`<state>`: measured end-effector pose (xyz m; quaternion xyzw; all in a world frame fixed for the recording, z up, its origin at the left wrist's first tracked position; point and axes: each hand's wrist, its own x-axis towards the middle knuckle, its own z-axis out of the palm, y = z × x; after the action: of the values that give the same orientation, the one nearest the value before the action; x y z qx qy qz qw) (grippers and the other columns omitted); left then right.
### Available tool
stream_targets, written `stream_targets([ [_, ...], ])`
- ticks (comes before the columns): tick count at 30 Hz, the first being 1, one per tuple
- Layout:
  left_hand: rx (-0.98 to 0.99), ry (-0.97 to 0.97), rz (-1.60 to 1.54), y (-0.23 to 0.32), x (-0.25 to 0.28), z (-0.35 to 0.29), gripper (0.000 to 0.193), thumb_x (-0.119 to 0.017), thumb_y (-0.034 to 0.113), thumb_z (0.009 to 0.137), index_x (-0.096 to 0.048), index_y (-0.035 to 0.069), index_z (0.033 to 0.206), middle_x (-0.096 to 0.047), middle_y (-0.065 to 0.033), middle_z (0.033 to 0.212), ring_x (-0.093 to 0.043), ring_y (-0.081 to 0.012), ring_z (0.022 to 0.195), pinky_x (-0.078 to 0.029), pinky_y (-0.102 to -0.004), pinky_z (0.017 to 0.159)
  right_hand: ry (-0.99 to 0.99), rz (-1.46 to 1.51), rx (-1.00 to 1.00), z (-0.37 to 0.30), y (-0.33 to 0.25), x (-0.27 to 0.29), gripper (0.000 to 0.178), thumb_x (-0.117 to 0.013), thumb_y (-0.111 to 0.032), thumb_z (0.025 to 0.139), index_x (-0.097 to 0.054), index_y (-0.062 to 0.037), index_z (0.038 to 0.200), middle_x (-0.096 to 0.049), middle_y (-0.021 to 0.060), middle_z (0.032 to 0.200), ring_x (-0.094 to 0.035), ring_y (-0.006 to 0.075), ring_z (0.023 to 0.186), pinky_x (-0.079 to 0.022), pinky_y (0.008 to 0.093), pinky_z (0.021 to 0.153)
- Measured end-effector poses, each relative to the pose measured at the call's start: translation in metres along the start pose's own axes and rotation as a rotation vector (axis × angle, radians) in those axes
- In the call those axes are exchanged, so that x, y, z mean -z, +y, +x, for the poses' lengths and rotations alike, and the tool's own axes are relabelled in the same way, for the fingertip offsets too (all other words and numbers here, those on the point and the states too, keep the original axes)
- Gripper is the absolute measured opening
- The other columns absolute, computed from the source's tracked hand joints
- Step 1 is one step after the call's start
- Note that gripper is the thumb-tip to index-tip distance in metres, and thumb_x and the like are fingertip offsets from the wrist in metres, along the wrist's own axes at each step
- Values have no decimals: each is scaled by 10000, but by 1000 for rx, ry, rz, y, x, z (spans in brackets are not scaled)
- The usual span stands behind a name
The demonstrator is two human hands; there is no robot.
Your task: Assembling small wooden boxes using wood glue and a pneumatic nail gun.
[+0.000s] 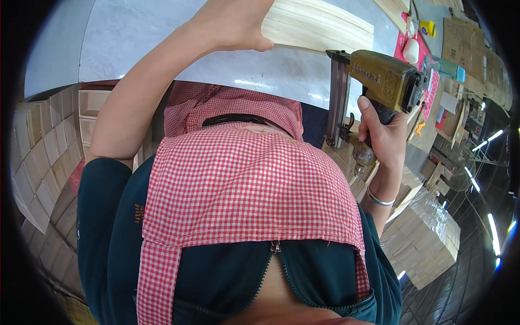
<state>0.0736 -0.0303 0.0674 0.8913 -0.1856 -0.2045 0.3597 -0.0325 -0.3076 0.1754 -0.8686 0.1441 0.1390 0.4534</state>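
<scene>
At the top of the head view, my left hand (236, 23) grips the left part of a pale wooden board (319, 24) lying on the light table. Its thumb rests along the board's near edge, and the other fingers are cut off by the picture's upper edge. My right hand (385, 132) is wrapped round the grip of a nail gun (379, 78) with an olive-gold body and a dark magazine. The gun's nose is at the board's near edge, toward its right end; whether it touches the wood I cannot tell.
The grey-white tabletop (141, 38) runs along the far side. Stacked wooden boxes (46, 157) stand at left, and a wrapped wooden stack (422, 238) at lower right. A white bottle (411, 50), a yellow container (428, 28) and cardboard (463, 46) are at upper right.
</scene>
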Motion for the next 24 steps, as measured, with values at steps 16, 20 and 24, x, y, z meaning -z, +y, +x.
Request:
stream_targets([
  [16, 147, -185, -101, -44, 12, -23, 972, -810, 262, 671, -357, -55, 1471, -456, -258, 1352, -460, -410, 1262, -389, -475, 1124, 48, -10, 48, -14, -22, -22, 220, -787, -124, 897, -652, 6, 1012, -622, 30, 662, -496, 91, 426, -371, 210, 382],
  [20, 47, -165, -245, -50, 11, -29, 1024, -802, 251, 672, -293, -17, 1519, -431, -256, 1358, -435, -421, 1294, -376, -469, 1150, -47, -34, 92, -22, -34, -47, 223, -770, -145, 920, -663, 25, 1017, -626, 50, 681, -503, 100, 443, -401, 216, 398],
  [24, -52, -127, -276, -52, 7, -29, 1034, -802, 244, 657, -291, -15, 1518, -441, -245, 1342, -455, -409, 1257, -400, -460, 1120, -117, -36, 41, -23, -43, -70, 272, -803, -121, 881, -642, 14, 1054, -626, 40, 674, -518, 101, 447, -399, 213, 400],
])
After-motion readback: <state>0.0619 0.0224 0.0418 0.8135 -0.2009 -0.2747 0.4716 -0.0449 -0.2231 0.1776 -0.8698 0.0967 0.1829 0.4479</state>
